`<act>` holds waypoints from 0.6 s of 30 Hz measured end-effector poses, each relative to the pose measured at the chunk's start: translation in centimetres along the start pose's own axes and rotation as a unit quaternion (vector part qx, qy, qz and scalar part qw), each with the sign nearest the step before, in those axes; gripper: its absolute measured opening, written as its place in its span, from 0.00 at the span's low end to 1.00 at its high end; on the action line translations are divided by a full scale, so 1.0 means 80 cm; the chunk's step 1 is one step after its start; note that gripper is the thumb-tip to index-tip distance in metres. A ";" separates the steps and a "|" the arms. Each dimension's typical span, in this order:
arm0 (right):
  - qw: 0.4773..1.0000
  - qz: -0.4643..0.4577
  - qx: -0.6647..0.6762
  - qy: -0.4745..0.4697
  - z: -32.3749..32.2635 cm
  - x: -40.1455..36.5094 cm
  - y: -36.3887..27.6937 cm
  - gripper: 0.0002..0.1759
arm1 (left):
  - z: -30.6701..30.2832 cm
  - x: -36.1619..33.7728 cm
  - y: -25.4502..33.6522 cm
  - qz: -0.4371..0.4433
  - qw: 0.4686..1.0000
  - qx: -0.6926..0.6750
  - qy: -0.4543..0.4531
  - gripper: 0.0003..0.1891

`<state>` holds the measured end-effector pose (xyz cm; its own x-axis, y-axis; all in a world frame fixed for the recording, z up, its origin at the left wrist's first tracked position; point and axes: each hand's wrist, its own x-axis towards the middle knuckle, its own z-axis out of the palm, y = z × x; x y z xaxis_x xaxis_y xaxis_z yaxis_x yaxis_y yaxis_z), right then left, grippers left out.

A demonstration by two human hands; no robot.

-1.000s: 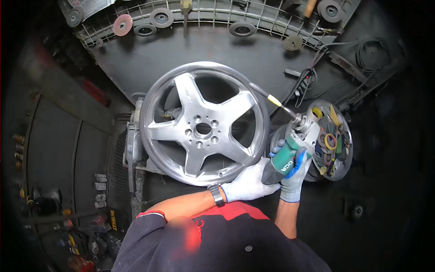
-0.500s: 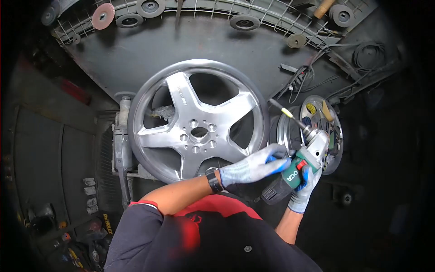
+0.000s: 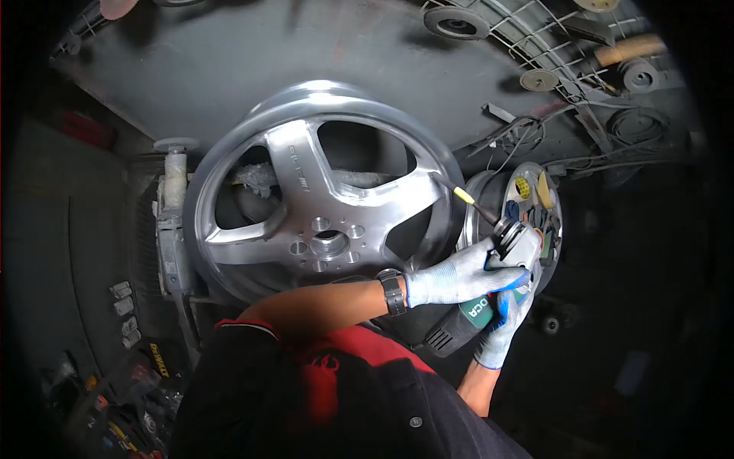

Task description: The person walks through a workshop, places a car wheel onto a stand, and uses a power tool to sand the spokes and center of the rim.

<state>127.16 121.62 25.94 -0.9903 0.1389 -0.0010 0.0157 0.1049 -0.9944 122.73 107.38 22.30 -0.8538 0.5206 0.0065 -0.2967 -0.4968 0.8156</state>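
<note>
A green and black angle grinder (image 3: 456, 329) is held between both gloved hands, its metal head up. My left hand (image 3: 474, 277), below a black wrist watch, is closed around the neck by the grinder's head. My right hand (image 3: 503, 330) grips the green body from the right and below. A thin shaft with a yellow band (image 3: 463, 196) sticks out from the head, and its dark tip overlaps the rim side of a spoke. The silver five-spoke alloy wheel (image 3: 397, 200) stands before me, slightly tilted, with lettering on its upper spoke.
A round tray (image 3: 556, 269) of small tools and abrasive pieces sits at right on another wheel rim (image 3: 474, 213). Grinding discs (image 3: 456, 24) hang on a wire rack (image 3: 527, 40) above. Cables (image 3: 638, 126) lie at upper right. A roller stand (image 3: 175, 229) is beside the wheel.
My left hand has moved from the grinder's body up to its head and closed there. The grinder has shifted left and down, its shaft tip now over the wheel. The view has tilted.
</note>
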 end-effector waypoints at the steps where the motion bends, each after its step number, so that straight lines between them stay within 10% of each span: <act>1: 1.000 0.002 -0.007 -0.001 0.001 0.003 -0.002 0.57 | 0.002 0.002 0.001 0.017 1.000 -0.011 0.010 0.29; 12: 0.992 -0.050 -0.105 -0.045 0.021 0.025 -0.018 0.34 | -0.014 0.001 0.017 0.022 0.994 0.051 0.098 0.30; 18: 0.997 0.029 -0.071 -0.019 0.020 0.032 -0.010 0.53 | -0.020 0.005 0.009 0.067 0.988 -0.044 0.130 0.29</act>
<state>124.37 120.34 26.59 -0.9915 0.1123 -0.0654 0.0905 0.2358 -0.9676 121.44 106.12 21.95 -0.9654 0.2566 -0.0471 -0.2004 -0.6139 0.7635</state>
